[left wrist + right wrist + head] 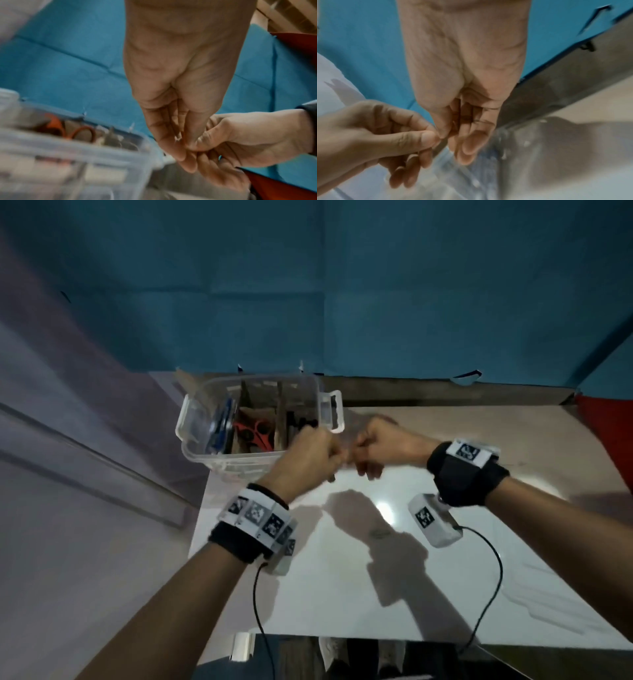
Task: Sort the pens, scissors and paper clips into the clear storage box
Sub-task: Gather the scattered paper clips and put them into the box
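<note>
Both hands meet above the table (pixel 342 594), fingertips touching, just right of the box (pixel 191 422). The left hand (pixel 308 457) pinches thumb to forefinger, its other fingers curled; a small glinting bit (pixel 177 138) shows between its fingers, too blurred to name. The right hand (pixel 380 446) also has its fingers curled against the left's tips; what it grasps, if anything, I cannot tell. Beyond the left hand, the box holds red scissors (pixel 251 433) in its middle compartment and dark pens (pixel 298 422) in the one nearest the hands.

White table (pixel 342 594) w/ clear storage box (pixel 191 440) at corner
</note>
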The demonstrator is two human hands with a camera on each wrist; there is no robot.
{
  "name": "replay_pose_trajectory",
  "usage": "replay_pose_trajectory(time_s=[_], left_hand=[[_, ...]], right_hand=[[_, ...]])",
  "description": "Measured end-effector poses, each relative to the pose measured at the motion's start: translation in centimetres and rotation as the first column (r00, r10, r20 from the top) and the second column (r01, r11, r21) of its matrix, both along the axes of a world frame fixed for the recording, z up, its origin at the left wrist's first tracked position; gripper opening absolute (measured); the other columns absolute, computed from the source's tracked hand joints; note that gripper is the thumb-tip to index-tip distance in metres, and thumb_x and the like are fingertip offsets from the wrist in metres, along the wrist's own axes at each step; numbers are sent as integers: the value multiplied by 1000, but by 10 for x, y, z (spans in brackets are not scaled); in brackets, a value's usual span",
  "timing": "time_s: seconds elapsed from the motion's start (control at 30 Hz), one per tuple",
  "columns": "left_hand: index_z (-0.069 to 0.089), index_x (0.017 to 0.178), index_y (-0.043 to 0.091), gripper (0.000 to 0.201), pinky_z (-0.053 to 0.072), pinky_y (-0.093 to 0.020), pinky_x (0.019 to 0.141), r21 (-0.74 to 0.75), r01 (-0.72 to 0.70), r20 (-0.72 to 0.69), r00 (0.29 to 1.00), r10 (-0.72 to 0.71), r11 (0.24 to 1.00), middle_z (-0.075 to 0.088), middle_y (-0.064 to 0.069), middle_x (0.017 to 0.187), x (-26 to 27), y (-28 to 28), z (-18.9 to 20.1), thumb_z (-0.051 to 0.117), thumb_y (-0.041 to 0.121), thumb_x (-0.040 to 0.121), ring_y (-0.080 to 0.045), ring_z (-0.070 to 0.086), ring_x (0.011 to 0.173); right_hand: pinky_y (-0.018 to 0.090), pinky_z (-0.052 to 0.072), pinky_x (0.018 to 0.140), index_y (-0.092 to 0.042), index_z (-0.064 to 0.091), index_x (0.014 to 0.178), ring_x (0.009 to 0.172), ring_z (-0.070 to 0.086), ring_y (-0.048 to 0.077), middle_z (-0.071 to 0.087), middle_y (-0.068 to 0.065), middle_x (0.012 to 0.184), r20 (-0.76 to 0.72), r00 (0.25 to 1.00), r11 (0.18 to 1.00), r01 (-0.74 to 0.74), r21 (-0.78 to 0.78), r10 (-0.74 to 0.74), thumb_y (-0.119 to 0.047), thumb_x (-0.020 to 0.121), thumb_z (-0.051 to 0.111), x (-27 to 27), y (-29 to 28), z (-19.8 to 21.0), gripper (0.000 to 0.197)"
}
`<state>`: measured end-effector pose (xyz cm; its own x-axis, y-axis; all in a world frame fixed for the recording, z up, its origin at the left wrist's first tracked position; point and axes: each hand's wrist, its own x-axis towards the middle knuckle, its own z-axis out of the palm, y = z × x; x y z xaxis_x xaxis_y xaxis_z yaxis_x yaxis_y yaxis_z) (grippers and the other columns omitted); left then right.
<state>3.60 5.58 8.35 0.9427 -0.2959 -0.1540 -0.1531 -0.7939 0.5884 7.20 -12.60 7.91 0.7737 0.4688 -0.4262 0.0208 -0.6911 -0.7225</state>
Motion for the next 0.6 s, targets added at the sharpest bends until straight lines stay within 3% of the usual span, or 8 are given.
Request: replay_pose_trajectory(time_s=[0.1,0.17,0.2,0.33,0.43,0.5,0.6], left_hand=[[78,86,9,17,57,-29,69,77,98,-149,985,-86,992,76,-4,78,-24,-19,-53,61,10,89,-14,72,72],[76,98,8,20,55,-35,84,175,73,-168,985,-43,982,75,-6,101,-36,-23,-87,60,12,88,-23,70,95],[71,108,9,23,53,-37,88,226,32,-167,986,6,974,69,-7,111,-42,-23,-101,59,13,90,-26,66,104],[44,135,5,37,51,-41,87,355,-84,-101,987,127,931,50,-13,123,-62,-27,-131,50,9,99,-32,58,110],[19,155,3,64,51,-39,88,407,-142,-36,985,171,902,42,-15,134,-63,-34,-142,42,-4,95,-31,52,117],[12,157,2,69,51,-39,90,418,-170,-30,979,201,893,37,-17,142,-57,-37,-146,40,-6,94,-33,49,122],[13,158,3,69,51,-42,94,429,-216,-22,968,249,877,31,-23,151,-45,-37,-147,42,-3,96,-36,52,123]], right_hand=[[26,53,59,-11,72,77,61,68,20,72,9,72,-8,991,978,-131,-161,131,-8,90,61,-27,-22,-49,17],[28,48,63,-27,61,59,59,59,13,66,-4,65,70,985,952,-134,-274,159,-6,81,60,-44,-33,-82,31],[30,50,65,-28,56,55,61,57,12,65,-5,66,100,985,948,-108,-299,143,-9,77,62,-53,-37,-94,30],[29,52,71,-19,65,72,75,53,8,52,-7,85,186,978,966,-47,-254,97,-28,78,71,-85,-44,-124,12],[32,48,80,-16,66,91,91,49,17,50,0,99,244,961,964,-66,-257,131,-23,88,60,-106,-44,-134,9],[33,45,82,-14,63,101,96,46,20,49,4,104,284,950,966,-55,-254,129,-20,94,50,-116,-46,-139,16],[33,46,81,-15,63,97,94,46,19,51,3,102,335,938,979,-25,-205,94,-21,96,47,-126,-48,-140,17]])
